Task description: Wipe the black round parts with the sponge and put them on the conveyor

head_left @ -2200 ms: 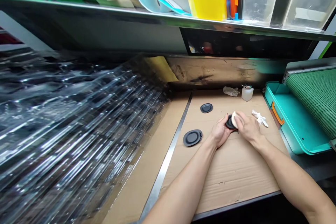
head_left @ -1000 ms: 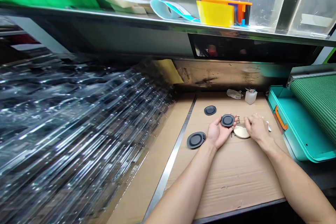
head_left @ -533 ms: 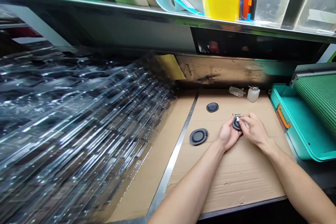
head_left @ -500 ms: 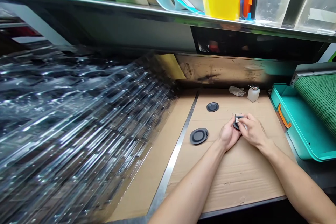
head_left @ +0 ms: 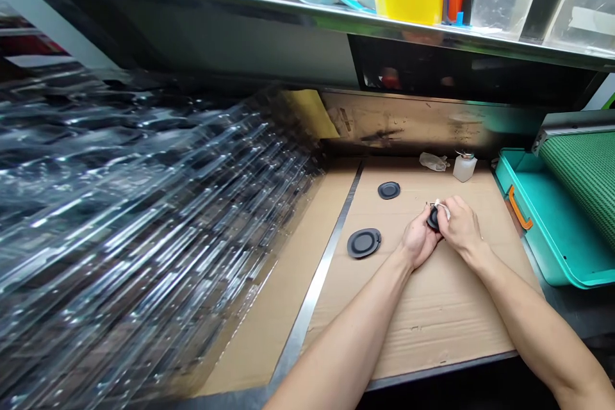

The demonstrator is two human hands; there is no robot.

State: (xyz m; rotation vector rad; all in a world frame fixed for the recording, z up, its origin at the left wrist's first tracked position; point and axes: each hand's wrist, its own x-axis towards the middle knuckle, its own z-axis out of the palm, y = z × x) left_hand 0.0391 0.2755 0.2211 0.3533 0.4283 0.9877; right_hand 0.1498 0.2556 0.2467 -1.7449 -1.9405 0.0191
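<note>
A small dark oval part [head_left: 433,218] is gripped in my left hand [head_left: 419,238], its face turned up between thumb and fingers. My right hand [head_left: 462,227] is closed on a white cloth or wipe [head_left: 442,206] and presses it at the part's upper right edge. The fingers hide much of both. Two similar dark oval parts lie flat on the cardboard to the left: a larger one [head_left: 364,243] nearer me and a smaller one [head_left: 389,190] farther back.
Stacked clear plastic trays [head_left: 158,237] fill the left side. At the back stand a small white bottle [head_left: 464,167] and a crumpled clear bag [head_left: 434,161]. A teal bin [head_left: 552,256] and a green conveyor belt [head_left: 583,160] are on the right. A shelf [head_left: 307,13] spans overhead.
My right hand has shifted slightly up and turned over the dark part, and more of the white cloth shows. My left hand keeps its hold. The camera view has tilted slightly down.
</note>
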